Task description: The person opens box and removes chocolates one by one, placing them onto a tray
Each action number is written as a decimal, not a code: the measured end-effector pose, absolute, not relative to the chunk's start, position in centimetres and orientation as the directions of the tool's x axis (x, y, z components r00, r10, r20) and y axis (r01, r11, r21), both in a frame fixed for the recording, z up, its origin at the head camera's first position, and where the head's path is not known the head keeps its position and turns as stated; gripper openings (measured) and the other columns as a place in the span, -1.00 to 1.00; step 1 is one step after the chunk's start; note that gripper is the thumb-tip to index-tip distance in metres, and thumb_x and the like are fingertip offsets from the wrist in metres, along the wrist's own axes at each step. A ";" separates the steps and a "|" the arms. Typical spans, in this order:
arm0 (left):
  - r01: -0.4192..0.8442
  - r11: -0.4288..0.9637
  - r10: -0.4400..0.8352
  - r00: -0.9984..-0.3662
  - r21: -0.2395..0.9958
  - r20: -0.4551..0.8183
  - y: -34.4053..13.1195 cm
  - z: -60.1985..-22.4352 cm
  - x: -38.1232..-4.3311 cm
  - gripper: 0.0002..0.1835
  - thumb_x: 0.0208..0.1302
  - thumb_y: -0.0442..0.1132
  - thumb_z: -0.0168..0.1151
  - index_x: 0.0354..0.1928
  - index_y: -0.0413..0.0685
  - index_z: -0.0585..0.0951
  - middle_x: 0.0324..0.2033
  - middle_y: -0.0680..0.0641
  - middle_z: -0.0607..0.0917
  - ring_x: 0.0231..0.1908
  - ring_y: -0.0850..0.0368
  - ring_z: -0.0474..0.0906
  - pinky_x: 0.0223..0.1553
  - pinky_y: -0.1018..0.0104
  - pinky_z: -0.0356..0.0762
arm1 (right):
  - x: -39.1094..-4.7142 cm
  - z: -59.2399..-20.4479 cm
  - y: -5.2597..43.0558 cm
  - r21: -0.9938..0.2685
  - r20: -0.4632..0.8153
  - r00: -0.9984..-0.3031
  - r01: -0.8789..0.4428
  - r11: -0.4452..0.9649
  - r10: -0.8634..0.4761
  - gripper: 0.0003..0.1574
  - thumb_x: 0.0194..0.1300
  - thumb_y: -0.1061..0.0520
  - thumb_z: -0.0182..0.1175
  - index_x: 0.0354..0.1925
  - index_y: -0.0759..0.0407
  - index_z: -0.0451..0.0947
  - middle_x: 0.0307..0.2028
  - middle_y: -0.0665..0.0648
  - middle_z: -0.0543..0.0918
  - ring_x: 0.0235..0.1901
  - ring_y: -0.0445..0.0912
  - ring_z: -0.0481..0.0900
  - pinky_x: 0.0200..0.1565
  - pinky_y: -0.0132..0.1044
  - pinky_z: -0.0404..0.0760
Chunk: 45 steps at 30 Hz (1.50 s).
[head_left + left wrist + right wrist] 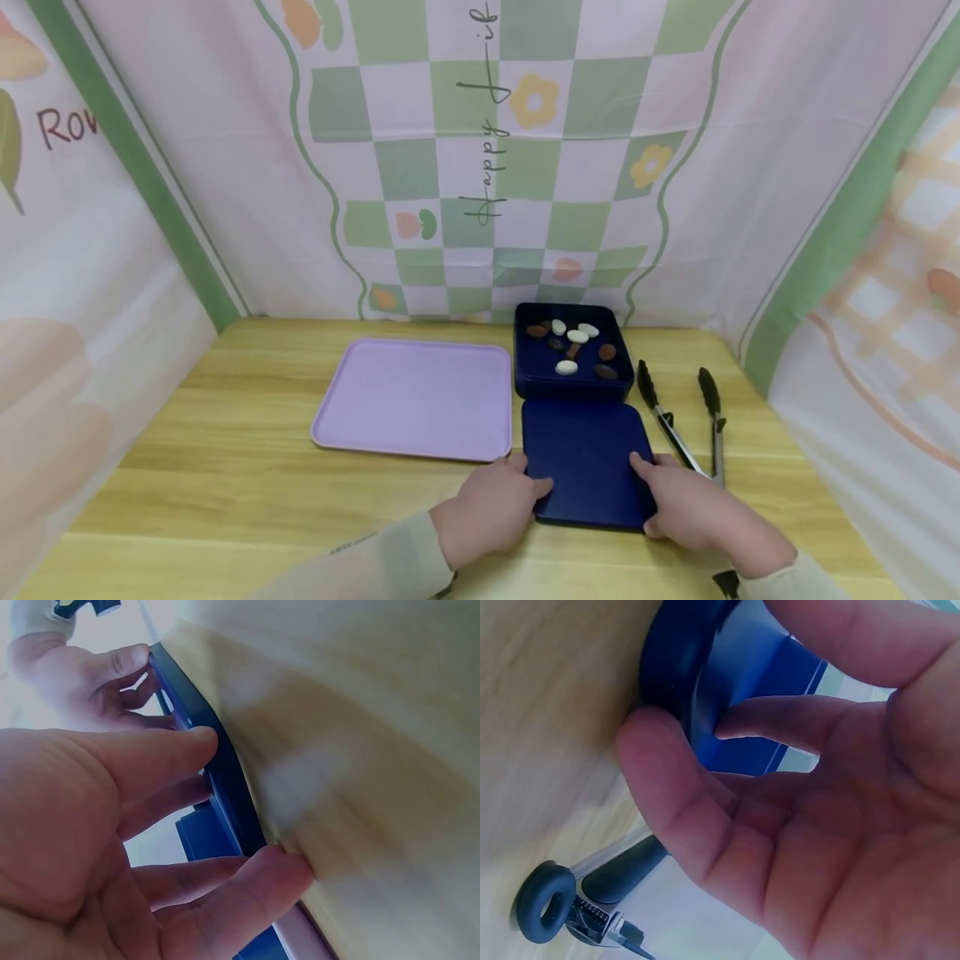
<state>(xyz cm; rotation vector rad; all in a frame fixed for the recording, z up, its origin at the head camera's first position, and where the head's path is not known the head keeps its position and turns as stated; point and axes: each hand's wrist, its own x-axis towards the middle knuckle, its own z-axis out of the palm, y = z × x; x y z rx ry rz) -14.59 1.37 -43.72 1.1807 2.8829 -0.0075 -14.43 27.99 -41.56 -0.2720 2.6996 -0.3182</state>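
Note:
A flat, dark blue square lid (588, 462) lies low over the wooden table, in front of an open dark blue box (573, 390). My left hand (491, 504) grips the lid's near left side, one digit over its top. Across from it, my right hand (686, 504) holds the right side. In the left wrist view the lid's edge (225, 769) runs between the left hand's digits, with the right hand (97, 682) beyond. The right wrist view has the right fingers around the lid's rim (667, 671). Inside the box lie several small white, brown and dark oval pieces (577, 337).
A lilac tray (420, 404) lies left of the box and lid. Spread metal tongs with black tips (678, 437) rest at the right, partly behind the right hand. A patterned curtain (465, 167) hangs at the table's back edge.

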 end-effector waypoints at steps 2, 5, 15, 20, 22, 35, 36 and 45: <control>0.694 0.720 0.694 -0.719 0.018 -0.045 1.3 -43.5 -14.6 -0.53 0.32 -0.11 0.27 0.28 0.31 0.59 0.10 -0.06 0.63 0.12 0.10 0.50 0.00 0.25 0.57 | -14.4 -41.5 28.0 -0.255 -0.373 -0.896 -0.150 0.955 -0.240 0.10 -0.02 0.19 0.50 0.39 0.52 0.22 0.19 0.75 0.27 0.01 0.36 0.54 -0.08 0.19 0.56; 0.677 0.735 0.678 -0.731 0.044 -0.078 1.3 -43.1 -14.5 -0.47 0.29 -0.01 0.33 0.32 0.32 0.55 0.18 -0.11 0.58 0.19 0.05 0.48 0.05 0.23 0.55 | -14.5 -41.3 28.0 -0.248 -0.381 -0.893 -0.151 0.957 -0.240 0.09 0.00 0.18 0.51 0.39 0.52 0.22 0.19 0.75 0.27 0.02 0.38 0.53 -0.07 0.20 0.55; 0.544 0.783 0.592 -0.800 0.302 -0.095 -2.0 -41.2 -14.9 -0.23 0.25 0.07 0.36 0.47 0.13 0.35 0.32 -0.18 0.45 0.24 -0.08 0.45 0.12 0.08 0.53 | -14.7 -41.0 27.8 -0.238 -0.387 -0.892 -0.149 0.960 -0.234 0.09 0.02 0.16 0.51 0.39 0.50 0.22 0.20 0.73 0.26 0.02 0.36 0.54 -0.06 0.21 0.55; 0.376 0.825 0.431 -0.902 0.423 -0.038 -6.6 -39.9 -16.0 -0.15 0.23 0.03 0.39 0.51 0.05 0.28 0.36 -0.32 0.35 0.19 -0.33 0.44 0.18 -0.18 0.42 | -14.8 -40.9 27.8 -0.238 -0.395 -0.890 -0.138 0.961 -0.226 0.10 0.00 0.17 0.50 0.40 0.50 0.22 0.21 0.73 0.26 0.01 0.31 0.55 -0.12 0.13 0.57; 0.329 0.833 0.382 -0.923 0.444 -0.033 -8.6 -39.4 -16.4 -0.11 0.19 0.03 0.43 0.51 0.03 0.26 0.38 -0.37 0.29 0.20 -0.42 0.39 0.18 -0.26 0.39 | -14.8 -40.9 27.8 -0.242 -0.401 -0.888 -0.134 0.961 -0.225 0.10 -0.01 0.18 0.50 0.40 0.50 0.22 0.20 0.73 0.26 -0.01 0.29 0.56 -0.18 0.08 0.57; 0.174 0.895 0.225 -0.971 0.411 -0.080 -18.0 -40.6 -19.0 -0.01 0.07 -0.04 0.53 0.49 -0.18 0.26 0.42 -0.55 0.03 0.30 -0.67 0.02 0.20 -0.48 0.14 | -14.4 -41.0 27.8 -0.255 -0.389 -0.897 -0.117 0.960 -0.213 0.11 -0.03 0.17 0.52 0.39 0.50 0.23 0.19 0.73 0.27 0.02 0.33 0.53 -0.11 0.19 0.57; 0.180 0.896 0.233 -0.969 0.406 -0.085 -18.2 -40.9 -19.1 -0.04 0.07 -0.05 0.52 0.47 -0.20 0.29 0.41 -0.56 0.05 0.32 -0.65 0.02 0.23 -0.47 0.11 | -14.4 -41.0 27.8 -0.254 -0.388 -0.897 -0.116 0.960 -0.212 0.11 -0.03 0.17 0.52 0.39 0.50 0.23 0.19 0.73 0.27 0.03 0.35 0.52 -0.10 0.21 0.57; 0.169 0.931 0.209 -0.973 0.323 -0.095 -18.4 -43.0 -20.1 -0.29 0.07 -0.07 0.52 0.25 -0.24 0.56 0.30 -0.55 0.31 0.29 -0.48 0.24 0.25 -0.29 0.25 | -14.4 -41.2 27.7 -0.256 -0.395 -0.893 -0.118 0.959 -0.216 0.11 0.00 0.14 0.53 0.40 0.48 0.23 0.21 0.73 0.25 0.06 0.43 0.48 -0.08 0.28 0.54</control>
